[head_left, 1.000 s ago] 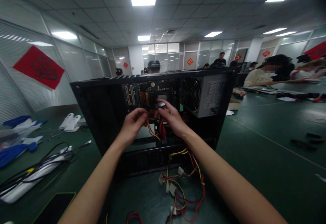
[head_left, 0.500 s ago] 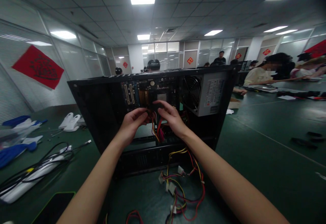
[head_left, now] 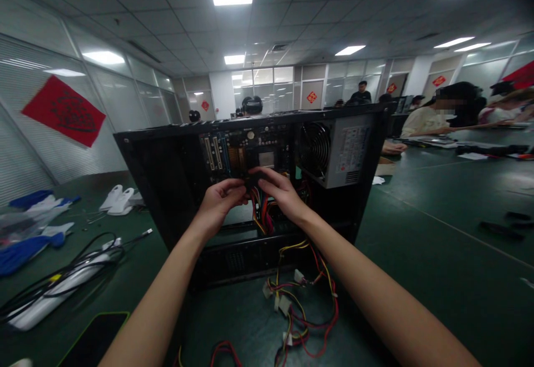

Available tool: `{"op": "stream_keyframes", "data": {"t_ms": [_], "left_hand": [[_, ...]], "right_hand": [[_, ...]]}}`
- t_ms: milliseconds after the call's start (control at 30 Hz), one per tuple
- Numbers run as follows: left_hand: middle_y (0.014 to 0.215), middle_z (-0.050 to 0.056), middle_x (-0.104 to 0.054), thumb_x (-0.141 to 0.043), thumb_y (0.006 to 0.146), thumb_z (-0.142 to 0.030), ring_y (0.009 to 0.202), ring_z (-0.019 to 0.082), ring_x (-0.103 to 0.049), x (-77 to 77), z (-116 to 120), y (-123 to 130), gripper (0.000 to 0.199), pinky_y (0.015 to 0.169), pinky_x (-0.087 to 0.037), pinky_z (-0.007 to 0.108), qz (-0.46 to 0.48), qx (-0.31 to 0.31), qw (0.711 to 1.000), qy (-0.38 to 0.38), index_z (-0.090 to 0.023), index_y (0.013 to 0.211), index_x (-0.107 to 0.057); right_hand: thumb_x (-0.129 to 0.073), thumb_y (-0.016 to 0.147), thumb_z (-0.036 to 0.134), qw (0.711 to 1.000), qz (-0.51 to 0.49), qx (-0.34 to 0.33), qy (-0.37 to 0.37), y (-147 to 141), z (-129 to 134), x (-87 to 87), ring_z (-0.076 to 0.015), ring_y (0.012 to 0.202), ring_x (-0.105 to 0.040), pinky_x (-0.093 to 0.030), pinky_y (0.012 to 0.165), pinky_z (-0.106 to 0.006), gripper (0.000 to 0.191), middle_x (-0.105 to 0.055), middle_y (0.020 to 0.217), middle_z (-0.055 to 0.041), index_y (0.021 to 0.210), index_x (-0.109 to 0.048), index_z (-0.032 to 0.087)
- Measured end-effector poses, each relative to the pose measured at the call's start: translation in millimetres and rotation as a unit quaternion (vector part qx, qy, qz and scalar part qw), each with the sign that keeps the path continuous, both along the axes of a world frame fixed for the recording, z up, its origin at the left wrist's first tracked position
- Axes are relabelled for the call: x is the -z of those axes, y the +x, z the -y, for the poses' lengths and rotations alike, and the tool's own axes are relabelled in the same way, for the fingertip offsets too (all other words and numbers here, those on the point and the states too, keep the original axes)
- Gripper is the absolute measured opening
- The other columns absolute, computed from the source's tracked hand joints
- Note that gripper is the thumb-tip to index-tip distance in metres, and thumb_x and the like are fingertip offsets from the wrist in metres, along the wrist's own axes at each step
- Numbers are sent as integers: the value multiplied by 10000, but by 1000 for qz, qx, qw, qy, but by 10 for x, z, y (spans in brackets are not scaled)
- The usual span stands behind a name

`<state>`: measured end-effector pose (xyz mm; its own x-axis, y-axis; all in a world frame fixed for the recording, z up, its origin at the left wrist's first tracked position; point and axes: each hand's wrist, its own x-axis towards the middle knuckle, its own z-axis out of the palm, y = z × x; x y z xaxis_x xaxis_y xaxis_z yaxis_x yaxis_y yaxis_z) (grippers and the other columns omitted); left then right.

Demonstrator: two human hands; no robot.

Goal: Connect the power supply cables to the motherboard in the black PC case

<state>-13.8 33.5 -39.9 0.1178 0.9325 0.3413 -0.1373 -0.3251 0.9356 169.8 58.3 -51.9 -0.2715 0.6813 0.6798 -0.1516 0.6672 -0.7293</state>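
The left hand (head_left: pixel 221 203) has its fingers curled in and its thumb bent toward them at the upper end of a bundle of thin red, orange and dark plastic-sheathed wires (head_left: pixel 261 214); whether it grips anything there cannot be told. The right hand (head_left: pixel 286 194) arches over the same end, thumb and forefinger curved around a dark patch, and its hold cannot be made out either. The bundle drops between the two hands, inside a black metal computer case (head_left: pixel 233 258) standing on its edge.

The wires look light and springy, likely to twist as a group; a firm hold close to their end, rather than along the loose strands, should steer them best. Just beyond the fingers, a dark printed circuit board (head_left: pixel 273 142) looks fragile, so it deserves little sideways pressure.

To the right is a grey metal power supply box (head_left: pixel 349 155) with a round black fan grille (head_left: pixel 314 151), probably heavy. Nearer, white plastic connectors (head_left: pixel 285 304) on loose red and yellow wires lie on the dark green bench (head_left: pixel 438 211). A long white bar (head_left: pixel 54 297) with black cable lies at the left.
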Motion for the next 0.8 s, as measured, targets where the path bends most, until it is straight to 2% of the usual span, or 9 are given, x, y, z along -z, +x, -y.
{"op": "stream_keyframes", "data": {"t_ms": [200,300,400,633,700,800], "left_hand": [[724,-6,-694,-860,672,-368,641,116,-632,23,3,24,416,653,-521,246,-41,23,999,24,-136,968,-682],[783,10,-708,-869,668,-314,673,118,-631,9,43,36,425,625,-510,225,-52,53,997,25,-143,1015,-693],[919,71,-743,-860,686,-301,786,161,-674,-4,77,41,440,683,-537,255,-36,87,995,16,-140,1071,-718],[924,103,-765,-820,754,-364,789,192,-700,18,55,33,477,759,-561,326,-59,103,993,-7,-121,1153,-725],[884,89,-763,-825,744,-387,785,194,-701,20,42,27,460,763,-560,330,-61,96,993,-13,-126,1112,-737],[780,68,-743,-827,726,-424,699,161,-663,4,39,17,345,711,-538,297,-83,61,995,-6,-124,883,-765]], "right_hand": [[-594,887,366,1000,7,2,19,-4,4,-9,-224,1038,-593,-452,916,-351,325,-682,1122,-38,1165,-678,221],[-611,873,369,1000,0,18,10,-1,13,-12,-206,898,-596,-473,805,-337,343,-677,1006,-29,1183,-666,233],[-626,848,365,999,-19,27,-7,10,24,-15,-187,760,-567,-468,688,-317,330,-650,890,-15,1153,-663,244],[-640,835,396,999,-38,26,-23,16,38,-25,-181,721,-574,-454,602,-288,215,-628,833,-18,958,-682,226],[-638,839,403,999,-31,29,-18,11,39,-27,-181,722,-568,-445,596,-285,217,-617,822,-18,958,-685,227],[-631,845,399,999,-30,35,-9,6,37,-31,-181,737,-564,-444,607,-286,215,-609,821,-19,960,-684,226]]}}
